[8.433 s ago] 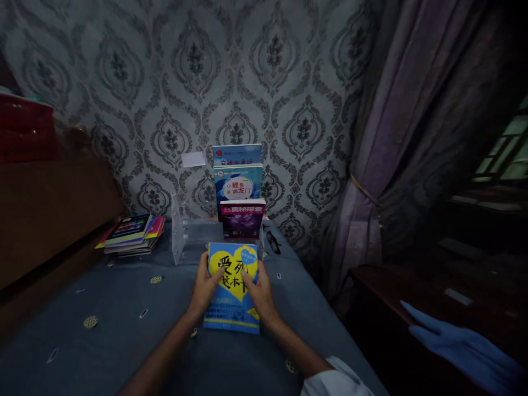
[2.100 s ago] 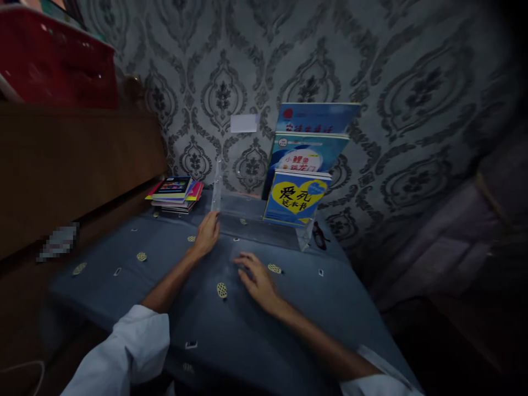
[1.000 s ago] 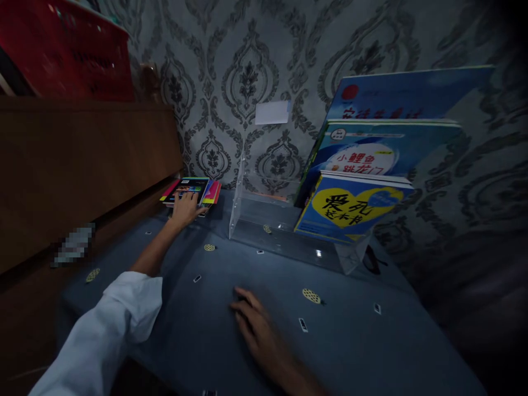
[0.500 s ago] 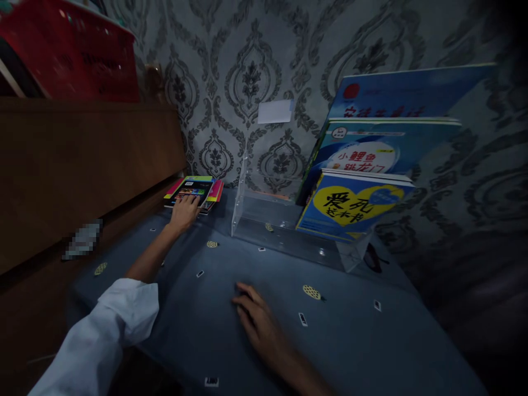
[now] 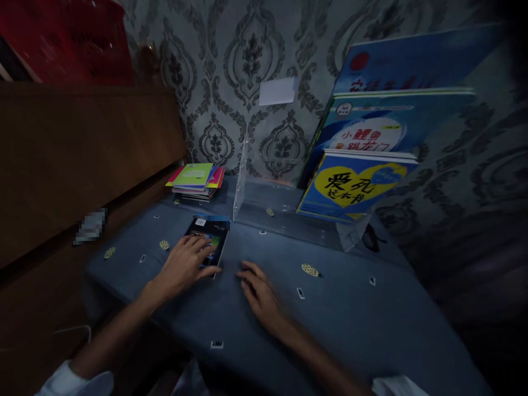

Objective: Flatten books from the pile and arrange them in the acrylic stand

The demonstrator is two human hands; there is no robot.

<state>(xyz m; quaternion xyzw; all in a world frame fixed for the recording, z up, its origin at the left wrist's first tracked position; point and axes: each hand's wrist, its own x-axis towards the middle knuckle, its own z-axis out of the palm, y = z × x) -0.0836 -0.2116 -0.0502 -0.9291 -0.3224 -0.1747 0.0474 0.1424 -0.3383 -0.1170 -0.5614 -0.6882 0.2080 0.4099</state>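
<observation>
A black book (image 5: 220, 245) with a colourful cover lies on the blue tablecloth (image 5: 256, 313), left of centre. Across it rests my left hand (image 5: 187, 261), fingers spread over the cover and thumb out at the near right edge. My right hand (image 5: 262, 297) is on or just above the cloth to the right, holding nothing, its fingers loosely bent and apart. Farther back on the left is a stack of books (image 5: 193, 179), a yellow-green one on top. Part of the black book is hidden under my left hand.
A clear acrylic rack (image 5: 289, 220) stands at the back, with several blue picture books (image 5: 352, 187) leaning in its right part. Dark glasses (image 5: 371, 239) lie beside it. A wooden cabinet (image 5: 82, 148) bounds the left side, with a red basket (image 5: 82, 44) on it.
The black book has come off the stack with my left hand, moving nearer and slightly right. The yellow-green book is now uncovered. My right hand has barely moved on the cloth; the view has tilted down.
</observation>
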